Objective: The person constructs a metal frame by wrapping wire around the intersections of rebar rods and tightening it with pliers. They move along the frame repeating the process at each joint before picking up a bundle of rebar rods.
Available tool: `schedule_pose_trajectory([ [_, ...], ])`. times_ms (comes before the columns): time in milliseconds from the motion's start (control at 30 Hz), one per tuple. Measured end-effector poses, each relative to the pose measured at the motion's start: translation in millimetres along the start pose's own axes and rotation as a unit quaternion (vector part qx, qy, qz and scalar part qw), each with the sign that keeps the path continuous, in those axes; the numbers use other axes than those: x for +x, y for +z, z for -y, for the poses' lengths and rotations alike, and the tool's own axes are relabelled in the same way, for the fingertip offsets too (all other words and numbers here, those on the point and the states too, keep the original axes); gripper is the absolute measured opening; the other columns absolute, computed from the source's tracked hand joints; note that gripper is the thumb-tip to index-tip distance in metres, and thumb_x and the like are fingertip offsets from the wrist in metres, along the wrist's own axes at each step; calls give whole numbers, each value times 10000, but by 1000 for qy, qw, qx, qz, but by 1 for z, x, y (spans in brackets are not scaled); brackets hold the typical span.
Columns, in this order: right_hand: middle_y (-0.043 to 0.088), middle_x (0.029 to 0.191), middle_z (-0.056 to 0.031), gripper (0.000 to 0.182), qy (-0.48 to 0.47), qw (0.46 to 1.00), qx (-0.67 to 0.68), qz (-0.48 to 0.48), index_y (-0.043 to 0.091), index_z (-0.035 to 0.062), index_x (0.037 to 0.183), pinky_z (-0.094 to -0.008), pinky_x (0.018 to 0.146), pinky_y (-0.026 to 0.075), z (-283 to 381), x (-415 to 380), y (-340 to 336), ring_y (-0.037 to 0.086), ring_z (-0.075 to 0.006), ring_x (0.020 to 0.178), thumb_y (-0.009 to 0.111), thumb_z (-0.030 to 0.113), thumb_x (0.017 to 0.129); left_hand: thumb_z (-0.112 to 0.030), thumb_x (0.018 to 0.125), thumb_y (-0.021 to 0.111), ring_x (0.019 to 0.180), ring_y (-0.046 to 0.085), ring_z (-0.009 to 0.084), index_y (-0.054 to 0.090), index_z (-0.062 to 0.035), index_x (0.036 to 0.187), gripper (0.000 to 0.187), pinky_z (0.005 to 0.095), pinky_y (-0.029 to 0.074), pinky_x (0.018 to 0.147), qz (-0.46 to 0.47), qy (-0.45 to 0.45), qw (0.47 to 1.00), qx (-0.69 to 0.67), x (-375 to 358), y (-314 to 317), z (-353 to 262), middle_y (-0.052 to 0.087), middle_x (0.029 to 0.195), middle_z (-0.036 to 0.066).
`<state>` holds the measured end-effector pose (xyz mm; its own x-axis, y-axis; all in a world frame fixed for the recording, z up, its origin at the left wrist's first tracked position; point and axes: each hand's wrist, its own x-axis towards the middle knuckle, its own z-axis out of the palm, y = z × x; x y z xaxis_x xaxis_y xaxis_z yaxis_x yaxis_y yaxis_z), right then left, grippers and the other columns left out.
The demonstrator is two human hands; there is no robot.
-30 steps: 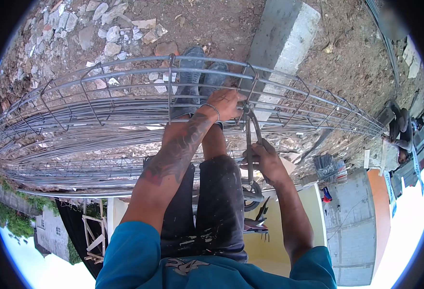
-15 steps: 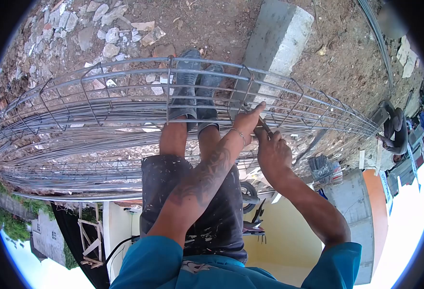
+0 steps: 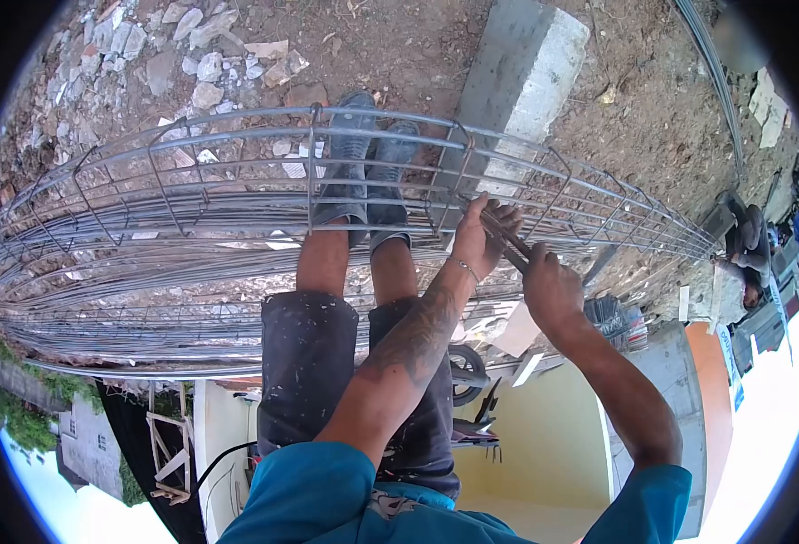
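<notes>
A long cage of steel rebar [image 3: 191, 181] with square stirrups runs across the view in front of my legs. My left hand [image 3: 481, 238] reaches over to the cage's near upper bar, fingers pinched at a stirrup joint. My right hand [image 3: 552, 288] grips the handles of metal pincers [image 3: 506, 243], whose jaws point at the same joint beside my left fingers. The tie wire at the joint is too small to make out.
A grey concrete block [image 3: 526, 72] lies on the dirt behind the cage. Rubble and stones [image 3: 173, 45] cover the ground at upper left. More long bars [image 3: 717, 82] run at the upper right. Another person [image 3: 744, 254] crouches at the right edge.
Both hands shifted right along the cage. The pincers swung from hanging upright to a slant, and my right hand rose to the joint next to my left hand.
</notes>
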<state>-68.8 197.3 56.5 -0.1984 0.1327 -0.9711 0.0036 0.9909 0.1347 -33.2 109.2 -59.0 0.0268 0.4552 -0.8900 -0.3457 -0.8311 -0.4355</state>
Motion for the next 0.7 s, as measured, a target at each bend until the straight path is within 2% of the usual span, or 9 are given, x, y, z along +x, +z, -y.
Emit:
schedule_pose_trajectory([
  [33, 620, 852, -208, 183, -26, 999, -31, -29, 472, -16, 1021, -427, 655, 543, -10, 7, 2, 661, -356, 802, 452, 100, 880, -319, 908, 571, 827, 612, 259, 521, -62, 914, 262, 408, 505, 729, 3, -22, 999, 32, 4, -4, -2, 587, 856, 100],
  [133, 617, 833, -167, 191, -100, 982, -114, -117, 472, 13, 1034, -388, 599, 551, -46, 33, 19, 668, -302, 747, 473, 104, 866, -329, 920, 553, 844, 617, 246, 520, -64, 921, 267, 422, 514, 744, -73, 20, 984, 161, 16, -5, 0, 596, 858, 91],
  [200, 621, 810, -140, 179, -149, 964, -136, -174, 494, 37, 1019, -370, 576, 550, -68, 57, 28, 666, -278, 718, 477, 106, 855, -321, 930, 539, 794, 610, 239, 522, -72, 928, 249, 414, 517, 725, -75, 14, 986, 146, 31, -3, 1, 595, 856, 83],
  [267, 628, 818, -147, 173, -178, 959, -124, -181, 500, 40, 1012, -365, 576, 552, -81, 74, 28, 669, -270, 728, 471, 109, 856, -305, 932, 528, 760, 595, 223, 521, -78, 938, 227, 404, 517, 700, -144, 16, 979, 146, 47, -3, 5, 596, 862, 75],
  [333, 625, 792, -133, 158, -193, 953, -135, -190, 495, 46, 987, -368, 559, 549, -87, 88, 22, 669, -269, 692, 490, 91, 836, -289, 934, 506, 768, 580, 206, 517, -91, 956, 200, 412, 509, 745, -142, 0, 976, 165, 50, 2, 7, 599, 874, 67],
  [400, 621, 765, -119, 148, -208, 945, -148, -202, 491, 51, 962, -371, 543, 546, -90, 94, 16, 669, -269, 656, 509, 73, 817, -285, 933, 487, 796, 581, 203, 517, -106, 998, 192, 426, 492, 801, -190, 48, 970, 146, 52, 9, 12, 604, 891, 61],
  [467, 636, 845, -150, 173, -191, 957, -167, -143, 498, 42, 1019, -385, 630, 559, -88, 100, 9, 674, -293, 771, 462, 97, 859, -291, 933, 482, 781, 581, 204, 513, -121, 1016, 191, 431, 473, 832, -197, 46, 968, 151, 52, 15, 10, 607, 908, 56],
  [667, 635, 828, -136, 168, -191, 959, -146, -147, 504, 42, 1012, -389, 648, 558, -89, 97, 14, 673, -282, 778, 465, 98, 859, -304, 939, 473, 747, 563, 198, 512, -116, 1018, 208, 390, 477, 735, -193, 44, 974, 112, 49, 28, 13, 575, 842, 40],
  [700, 633, 817, -135, 167, -184, 961, -146, -146, 507, 44, 1011, -385, 643, 556, -85, 93, 11, 673, -275, 775, 467, 99, 859, -315, 940, 470, 723, 551, 193, 512, -114, 1003, 215, 383, 482, 696, -244, 40, 968, 44, 48, 41, 12, 548, 811, 35],
])
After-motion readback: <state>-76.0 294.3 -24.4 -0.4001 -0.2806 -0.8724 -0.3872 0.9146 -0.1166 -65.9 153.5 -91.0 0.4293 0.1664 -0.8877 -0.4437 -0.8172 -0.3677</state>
